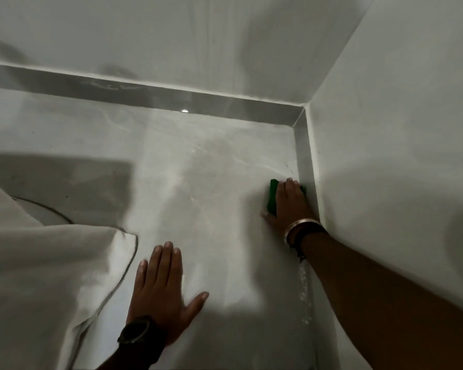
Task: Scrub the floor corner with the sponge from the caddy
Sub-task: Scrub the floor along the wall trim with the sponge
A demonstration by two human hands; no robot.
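Observation:
A green sponge (pixel 272 196) lies flat on the pale grey floor (pixel 211 182), pressed against the skirting of the right wall. My right hand (pixel 289 202) covers most of it and grips it, so only its left edge and a far corner show. The floor corner (pixel 298 124) where the two walls meet is a short way beyond the sponge. My left hand (pixel 162 287) rests flat on the floor nearer to me, fingers spread, holding nothing. No caddy is in view.
A white cloth or bedding (pixel 38 263) hangs down over the floor at the left, with a dark cable-like edge. A grey skirting strip (pixel 171 96) runs along the back wall. The white right wall (pixel 398 156) stands close beside my right arm. Wet specks (pixel 305 295) mark the floor near it.

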